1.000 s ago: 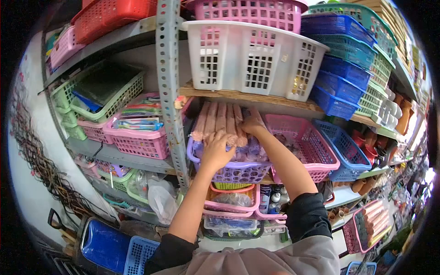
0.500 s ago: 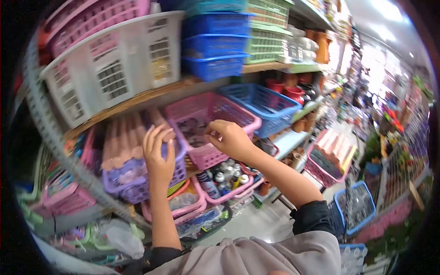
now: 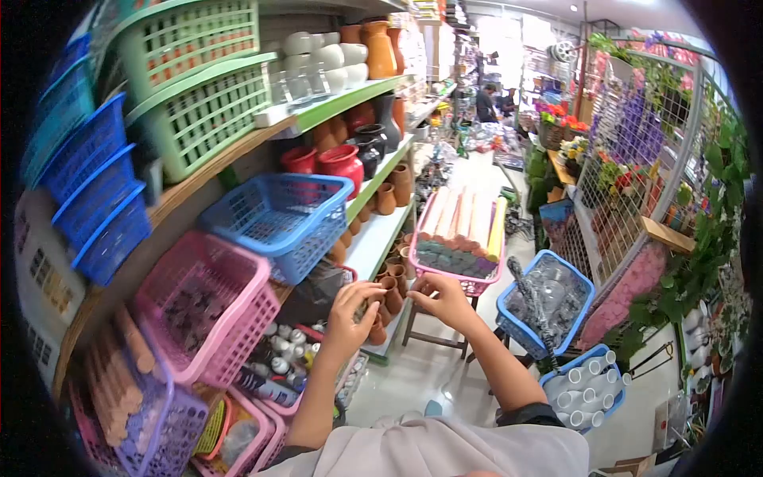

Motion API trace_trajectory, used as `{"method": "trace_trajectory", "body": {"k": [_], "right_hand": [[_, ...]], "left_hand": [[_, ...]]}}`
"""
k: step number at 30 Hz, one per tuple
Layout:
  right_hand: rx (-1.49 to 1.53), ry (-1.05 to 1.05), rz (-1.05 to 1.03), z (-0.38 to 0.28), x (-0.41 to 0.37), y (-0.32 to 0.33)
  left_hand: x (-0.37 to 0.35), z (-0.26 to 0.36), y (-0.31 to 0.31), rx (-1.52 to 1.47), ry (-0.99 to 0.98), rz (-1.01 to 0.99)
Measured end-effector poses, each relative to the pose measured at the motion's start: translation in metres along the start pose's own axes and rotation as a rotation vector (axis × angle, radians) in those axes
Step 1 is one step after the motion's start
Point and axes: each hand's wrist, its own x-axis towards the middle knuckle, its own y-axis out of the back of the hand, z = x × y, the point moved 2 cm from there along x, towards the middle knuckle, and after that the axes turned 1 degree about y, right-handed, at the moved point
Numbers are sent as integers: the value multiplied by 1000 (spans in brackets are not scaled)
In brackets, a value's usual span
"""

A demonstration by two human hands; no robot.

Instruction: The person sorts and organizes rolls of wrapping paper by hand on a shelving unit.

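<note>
Raised in front of the body, my left hand (image 3: 354, 315) has curled fingers around something small and dark that I cannot make out. My right hand (image 3: 442, 299) is just to its right, fingers bent with thumb and fingertips close together; whether it holds anything is too small to tell. A gap separates the two hands. Behind them are brown clay pots (image 3: 391, 296) on a low shelf. The pink basket (image 3: 258, 290) with dark items is to the left, and a pink basket of wrapped rolls (image 3: 458, 274) stands on a stool beyond my right hand.
Shelves (image 3: 366, 187) on the left hold a blue basket (image 3: 298, 230), green baskets (image 3: 211, 119) and red pots (image 3: 342, 163). At the right are a blue basket of plastic-wrapped items (image 3: 579, 318), a basket of white cups (image 3: 588, 395) and a wire rack (image 3: 632, 167). People (image 3: 486, 103) are far off.
The view has swung right, toward the aisle. Both hands have moved from over the purple and pink baskets to in front of the body, closer together. My left hand's fingers have curled in.
</note>
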Motion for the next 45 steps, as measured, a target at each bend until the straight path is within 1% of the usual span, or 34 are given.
{"method": "trace_trajectory", "body": {"k": [2, 3, 5, 6, 7, 8, 9, 11, 13, 16, 19, 20, 22, 25, 26, 27, 28, 29, 30, 31, 32, 33, 34, 35, 37, 38, 39, 41, 43, 44, 45], "right_hand": [[-19, -32, 95, 44, 0, 24], [24, -113, 118, 59, 1, 34], [122, -260, 102, 88, -1, 55], [161, -254, 114, 104, -1, 63], [194, -293, 147, 116, -1, 70], [199, -319, 154, 126, 0, 78], [202, -344, 161, 136, 0, 86], [151, -310, 165, 154, 2, 102], [173, -346, 164, 169, 3, 115], [160, -371, 179, 193, 8, 131], [140, -350, 211, 214, 14, 141], [141, -356, 215, 225, 17, 143], [143, -424, 232, 247, 23, 147], [165, -431, 263, 257, 40, 155], [44, -458, 291, 257, 48, 158], [41, -464, 300, 263, 57, 158], [-26, -403, 339, 270, 67, 158], [-94, -341, 376, 275, 77, 160], [-129, -461, 307, 271, 88, 163], [-137, -462, 317, 278, 96, 162], [-197, -398, 343, 289, 107, 161], [-257, -335, 370, 301, 116, 160], [-315, -296, 360, 310, 125, 161], [-320, -303, 371, 318, 130, 159], [-530, -199, 416, 325, 141, 158], [-477, -259, 376, 331, 145, 158], [-481, -262, 385, 334, 147, 156], [-473, -297, 371, 340, 147, 150], [-512, -286, 366, 342, 146, 148], [-515, -281, 357, 343, 144, 148], [-518, -277, 347, 341, 144, 147]], "left_hand": [[20, -9, -32, -74, 13, -89], [30, -17, -49, -113, 36, -117], [47, -28, -79, -168, 62, -162], [54, -34, -94, -210, 114, -173], [60, -42, -112, -253, 166, -184], [64, -54, -131, -276, 152, -149], [71, -51, -143, -276, 246, -172], [84, -61, -171, -324, 297, -211], [92, -78, -200, -380, 300, -216], [107, -98, -231, -424, 451, -255], [125, -127, -258, -490, 493, -232], [132, -139, -267, -509, 556, -242], [146, -171, -286, -487, 541, -228], [169, -212, -316, -488, 587, -230], [177, -226, -327, -438, 566, -203], [188, -230, -331, -390, 542, -175], [196, -229, -337, -297, 583, -195], [203, -233, -346, -305, 578, -203], [211, -246, -362, -258, 537, -214], [220, -250, -371, -211, 494, -225], [227, -256, -380, -260, 549, -272], [236, -253, -385, -267, 541, -279], [244, -249, -390, -187, 532, -307], [249, -246, -392, -106, 522, -336], [257, -247, -398, -79, 514, -361], [258, -248, -400, -58, 488, -419], [258, -250, -402, -36, 463, -476], [260, -258, -404, -81, 439, -523], [261, -258, -399, -263, 510, -537], [261, -263, -401, -265, 504, -539], [260, -270, -402, -250, 533, -501]]}}
